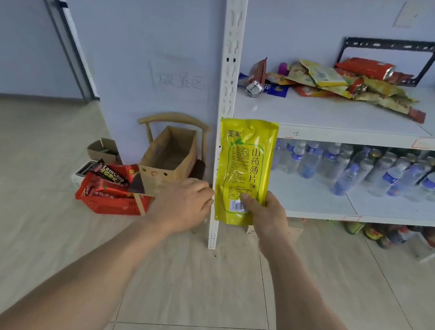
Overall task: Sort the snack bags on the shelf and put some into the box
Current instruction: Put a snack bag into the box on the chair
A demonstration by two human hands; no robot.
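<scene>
**A:** What are the person's hands doing?

**B:** The right hand grips a yellow snack bag by its lower edge, thumb pressed on the front near the barcode and fingers behind it. The bag stands upright in front of the white shelf post. The left hand holds nothing; its back faces the camera, fingers loosely bent, and its fingertips sit at the bag's lower left edge. Whether they actually touch the bag cannot be told.

**A:** Where is the bag relative to the box?

**B:** The cardboard box is open at the top and sits on a wooden chair by the wall, just left of the shelf post. The bag is held to the right of the box, and the left hand lies between them, in front of the box's near corner. No contents can be seen in the box.

**A:** Any other containers?

**B:** A red crate on the floor left of the chair holds red and dark snack bags. A small open carton stands behind it. On the upper shelf lies a loose heap of snack bags, mostly yellow and red. The shelf below carries rows of water bottles.
</scene>
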